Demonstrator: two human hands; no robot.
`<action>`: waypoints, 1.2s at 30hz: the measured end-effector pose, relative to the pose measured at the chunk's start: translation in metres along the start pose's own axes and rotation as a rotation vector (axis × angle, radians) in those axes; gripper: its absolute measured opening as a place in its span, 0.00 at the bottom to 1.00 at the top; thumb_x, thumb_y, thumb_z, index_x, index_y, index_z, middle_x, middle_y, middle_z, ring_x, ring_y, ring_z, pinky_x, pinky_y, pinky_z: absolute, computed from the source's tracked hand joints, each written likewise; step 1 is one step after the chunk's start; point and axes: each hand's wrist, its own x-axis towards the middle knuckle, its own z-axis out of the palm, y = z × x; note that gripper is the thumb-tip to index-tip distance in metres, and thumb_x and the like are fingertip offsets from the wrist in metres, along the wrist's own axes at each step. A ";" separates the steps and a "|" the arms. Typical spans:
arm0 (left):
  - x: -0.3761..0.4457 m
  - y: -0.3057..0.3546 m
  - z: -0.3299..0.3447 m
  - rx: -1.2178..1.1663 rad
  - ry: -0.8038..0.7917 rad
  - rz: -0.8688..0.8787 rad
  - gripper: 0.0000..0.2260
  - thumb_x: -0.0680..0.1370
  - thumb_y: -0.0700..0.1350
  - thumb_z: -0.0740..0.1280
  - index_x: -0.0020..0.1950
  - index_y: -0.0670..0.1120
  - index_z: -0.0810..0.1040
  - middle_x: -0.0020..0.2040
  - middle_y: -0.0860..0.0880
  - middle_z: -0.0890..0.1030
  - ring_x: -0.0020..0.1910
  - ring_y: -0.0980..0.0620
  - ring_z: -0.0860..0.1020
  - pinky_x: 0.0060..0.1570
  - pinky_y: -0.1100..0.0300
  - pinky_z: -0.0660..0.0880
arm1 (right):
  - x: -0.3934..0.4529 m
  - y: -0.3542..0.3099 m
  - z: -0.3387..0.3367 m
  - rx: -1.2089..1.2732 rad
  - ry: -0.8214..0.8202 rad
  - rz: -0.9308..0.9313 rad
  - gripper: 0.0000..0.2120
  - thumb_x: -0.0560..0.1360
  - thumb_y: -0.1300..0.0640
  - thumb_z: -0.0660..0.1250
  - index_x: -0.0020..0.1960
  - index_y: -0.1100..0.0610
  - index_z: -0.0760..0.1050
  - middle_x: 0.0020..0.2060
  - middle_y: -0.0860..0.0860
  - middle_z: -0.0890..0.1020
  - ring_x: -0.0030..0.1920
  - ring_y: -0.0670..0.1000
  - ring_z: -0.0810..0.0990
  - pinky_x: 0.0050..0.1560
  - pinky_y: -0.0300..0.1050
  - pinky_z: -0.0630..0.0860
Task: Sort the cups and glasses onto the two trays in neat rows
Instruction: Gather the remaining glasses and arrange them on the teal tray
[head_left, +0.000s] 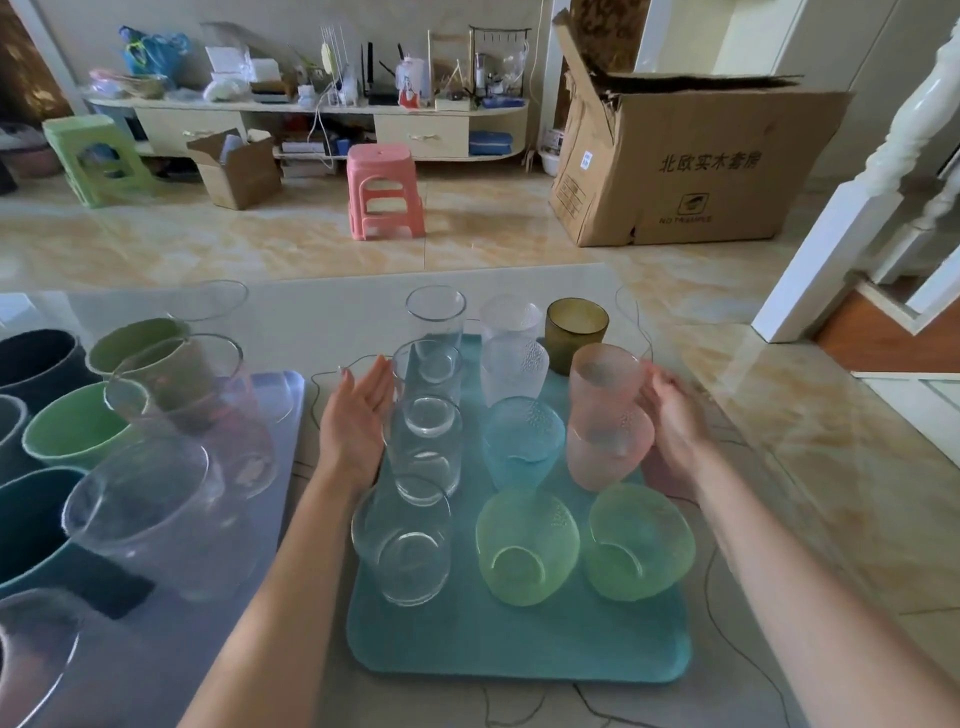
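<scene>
Two pink glasses (608, 415), apparently touched by the right hand (675, 426); left hand (356, 415) spread flat.

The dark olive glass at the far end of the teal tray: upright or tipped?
Upright. The dark olive glass stands with its open rim facing up, at the far edge of the teal tray.
</scene>
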 end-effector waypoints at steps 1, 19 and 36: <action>0.007 0.000 0.001 0.004 -0.010 0.001 0.26 0.82 0.56 0.43 0.74 0.43 0.61 0.75 0.47 0.64 0.74 0.51 0.61 0.74 0.57 0.55 | 0.003 -0.004 0.006 0.026 -0.006 0.005 0.22 0.82 0.52 0.48 0.73 0.59 0.62 0.72 0.55 0.66 0.72 0.54 0.64 0.73 0.55 0.59; 0.070 -0.005 0.008 0.283 -0.119 0.106 0.26 0.81 0.57 0.41 0.72 0.46 0.64 0.73 0.49 0.66 0.73 0.53 0.63 0.75 0.51 0.52 | 0.051 -0.020 0.034 0.525 -0.310 0.082 0.37 0.71 0.34 0.51 0.74 0.54 0.62 0.71 0.49 0.68 0.64 0.50 0.75 0.49 0.48 0.81; 0.068 -0.001 0.014 0.449 -0.142 0.111 0.25 0.82 0.53 0.38 0.76 0.44 0.56 0.76 0.47 0.59 0.76 0.50 0.56 0.76 0.50 0.50 | 0.039 -0.017 0.038 0.468 -0.334 0.038 0.32 0.79 0.39 0.43 0.53 0.53 0.82 0.46 0.54 0.85 0.45 0.51 0.85 0.38 0.42 0.80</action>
